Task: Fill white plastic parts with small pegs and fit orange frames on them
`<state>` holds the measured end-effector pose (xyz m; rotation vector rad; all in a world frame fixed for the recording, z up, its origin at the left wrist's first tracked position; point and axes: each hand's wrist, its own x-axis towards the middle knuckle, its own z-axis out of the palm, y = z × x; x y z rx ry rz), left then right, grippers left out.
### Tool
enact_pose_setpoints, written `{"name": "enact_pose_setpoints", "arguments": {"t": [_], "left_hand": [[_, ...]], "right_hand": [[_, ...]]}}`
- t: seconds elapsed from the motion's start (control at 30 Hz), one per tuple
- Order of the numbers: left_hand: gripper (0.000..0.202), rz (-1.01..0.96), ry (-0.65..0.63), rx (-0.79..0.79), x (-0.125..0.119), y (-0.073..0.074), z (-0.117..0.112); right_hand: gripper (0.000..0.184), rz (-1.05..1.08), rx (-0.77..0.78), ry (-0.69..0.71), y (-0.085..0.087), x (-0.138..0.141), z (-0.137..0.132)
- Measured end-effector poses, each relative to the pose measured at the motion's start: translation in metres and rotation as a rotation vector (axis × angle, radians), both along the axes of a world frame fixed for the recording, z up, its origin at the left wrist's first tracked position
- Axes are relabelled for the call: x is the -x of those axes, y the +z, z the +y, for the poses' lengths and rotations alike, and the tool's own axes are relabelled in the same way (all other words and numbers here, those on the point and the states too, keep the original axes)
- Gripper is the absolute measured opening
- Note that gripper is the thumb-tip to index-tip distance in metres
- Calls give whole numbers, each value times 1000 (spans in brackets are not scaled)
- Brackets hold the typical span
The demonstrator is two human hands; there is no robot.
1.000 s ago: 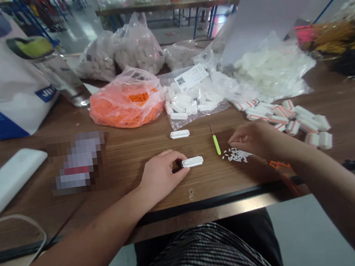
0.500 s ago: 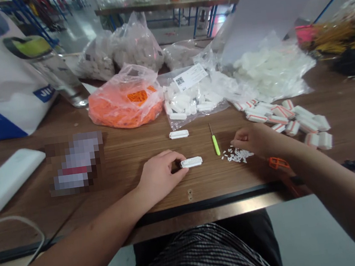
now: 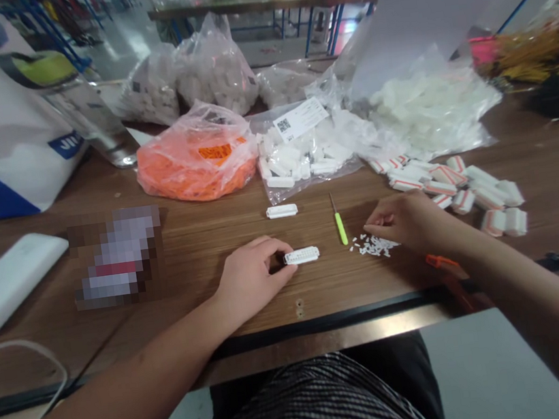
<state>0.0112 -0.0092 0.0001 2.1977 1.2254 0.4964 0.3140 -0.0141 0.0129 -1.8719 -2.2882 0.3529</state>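
My left hand (image 3: pixel 250 276) rests on the wooden table (image 3: pixel 202 247) and pinches the left end of a small white connector block (image 3: pixel 302 255) that lies flat. My right hand (image 3: pixel 407 218) hovers over a little heap of tiny white pieces (image 3: pixel 373 246), its fingertips pressed together at the heap's top edge; what they pinch is too small to make out. A green-handled pick tool (image 3: pixel 339 222) lies between the two hands. A second white connector block (image 3: pixel 282 211) lies further back.
Behind stand a bag of orange parts (image 3: pixel 195 159), a clear bag of white connectors (image 3: pixel 303 155), bigger bags of white parts (image 3: pixel 425 108) and a pile of white-and-orange assembled pieces (image 3: pixel 462 189). A white device (image 3: pixel 5 280) and a glass bottle (image 3: pixel 87 118) are at left. An orange piece (image 3: pixel 438 261) lies under my right forearm.
My right hand shifted slightly over the heap of tiny pieces. The left hand and its connector block stayed put.
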Motion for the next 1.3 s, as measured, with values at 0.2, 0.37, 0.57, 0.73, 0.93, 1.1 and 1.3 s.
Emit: {"name": "enact_pose_setpoints", "arguments": {"t": [0.2,0.37,0.57,0.73,0.93,1.1,1.3], "left_hand": [[12,-15,-1,-15,0,-1,1],[11,-18,-1,-11,0,-1,0],[12,-10,1,-23,0,-2,1],[12,-4,5,-18,1,0,0],[12,0,2,-15,0,-1,0],[11,-6,-1,-22,0,-1,1],[11,-16,-2,-18,0,-1,1]], "right_hand": [[17,-118,-80,118,2,-3,1],[19,-85,-55,47,10,-1,-1],[22,15,30,-113,8,-5,0],[16,118,88,-84,2,-9,-1],[20,182,104,-116,2,-6,-3],[20,203,119,-83,3,-9,-3],[21,157,126,-18,1,-11,-2]]}}
